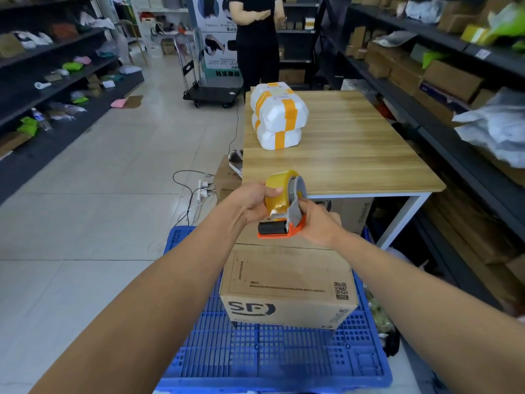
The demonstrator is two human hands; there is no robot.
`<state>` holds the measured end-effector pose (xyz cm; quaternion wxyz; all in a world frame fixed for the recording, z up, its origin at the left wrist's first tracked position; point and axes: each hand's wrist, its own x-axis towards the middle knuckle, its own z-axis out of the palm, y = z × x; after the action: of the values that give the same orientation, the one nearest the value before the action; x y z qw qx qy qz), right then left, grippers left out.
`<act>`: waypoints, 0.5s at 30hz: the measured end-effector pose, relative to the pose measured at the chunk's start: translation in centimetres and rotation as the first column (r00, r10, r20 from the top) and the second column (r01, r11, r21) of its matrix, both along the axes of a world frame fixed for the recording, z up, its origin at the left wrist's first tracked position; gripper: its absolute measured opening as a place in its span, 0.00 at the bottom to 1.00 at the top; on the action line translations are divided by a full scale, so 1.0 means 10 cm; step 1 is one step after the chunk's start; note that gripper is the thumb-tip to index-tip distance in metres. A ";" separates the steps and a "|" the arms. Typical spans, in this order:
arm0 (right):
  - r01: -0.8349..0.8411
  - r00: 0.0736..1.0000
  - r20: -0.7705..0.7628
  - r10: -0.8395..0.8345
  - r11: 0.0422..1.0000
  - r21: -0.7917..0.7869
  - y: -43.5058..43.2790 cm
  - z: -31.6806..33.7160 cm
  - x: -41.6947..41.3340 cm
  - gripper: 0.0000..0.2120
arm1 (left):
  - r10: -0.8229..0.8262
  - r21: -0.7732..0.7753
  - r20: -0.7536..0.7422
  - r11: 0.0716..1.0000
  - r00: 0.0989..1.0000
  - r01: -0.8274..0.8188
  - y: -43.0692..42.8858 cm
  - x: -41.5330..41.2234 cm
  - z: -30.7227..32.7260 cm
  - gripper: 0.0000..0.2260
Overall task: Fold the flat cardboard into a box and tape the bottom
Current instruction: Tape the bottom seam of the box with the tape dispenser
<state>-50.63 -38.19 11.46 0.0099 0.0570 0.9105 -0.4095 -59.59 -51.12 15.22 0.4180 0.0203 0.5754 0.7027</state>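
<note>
Your one camera sat on your head, faced forward and down, close above your left hand (252, 204) and right hand (318, 223) at mid-frame, table (355, 155) upper right.

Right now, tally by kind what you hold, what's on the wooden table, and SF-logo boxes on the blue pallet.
Orange tape dispenser with yellow roll: 1
White foam parcels banded in yellow tape: 2
Brown cardboard SF-logo box: 1
Total: 4

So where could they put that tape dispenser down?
The wooden table is bare this side and right of the white parcels. The blue crate has room this side of the cardboard box. The shelves on both sides are crowded.
</note>
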 end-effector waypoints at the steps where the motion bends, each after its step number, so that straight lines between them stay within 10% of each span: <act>1: 0.002 1.000 0.001 -0.002 1.000 0.021 -0.01 0.00 0.00 0.25 | -0.008 0.000 -0.002 1.000 1.000 0.008 -0.01 -0.01 -0.01 0.12; 15: 0.071 0.997 0.042 -0.069 0.997 -0.037 -0.06 -0.01 0.04 0.26 | -0.013 -0.074 0.025 0.997 1.000 0.015 0.05 -0.08 -0.09 0.06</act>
<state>-50.26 -38.84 11.35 0.0152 0.0969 0.8995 -0.4259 -60.42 -50.66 14.36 0.4306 0.0002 0.5957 0.6780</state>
